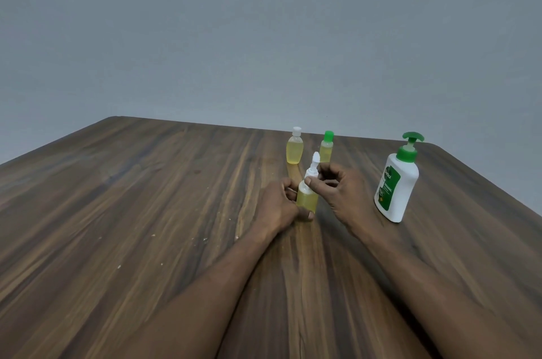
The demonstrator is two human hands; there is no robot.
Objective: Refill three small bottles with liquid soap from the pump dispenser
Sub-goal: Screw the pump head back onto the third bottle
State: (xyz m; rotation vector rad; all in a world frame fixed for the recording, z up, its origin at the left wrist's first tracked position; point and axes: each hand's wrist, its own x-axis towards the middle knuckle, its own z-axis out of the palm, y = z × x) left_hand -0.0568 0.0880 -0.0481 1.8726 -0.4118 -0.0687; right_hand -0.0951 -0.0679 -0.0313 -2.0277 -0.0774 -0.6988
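Fingers of the left hand [277,206] are curling round the lower body of a small bottle of yellow soap [307,197], which is standing on the wooden table [146,212] midway between its side edges. The right hand [337,191] is pinching the bottle's white cap [313,168] between thumb and fingertips. Toward the far edge, a white-capped bottle [294,147] and a green-capped bottle [326,147] are standing filled. The pump dispenser [397,182] is sitting near the far right corner.

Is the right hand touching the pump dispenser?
Apart. The head view shows bare table between the right hand and the pump dispenser.
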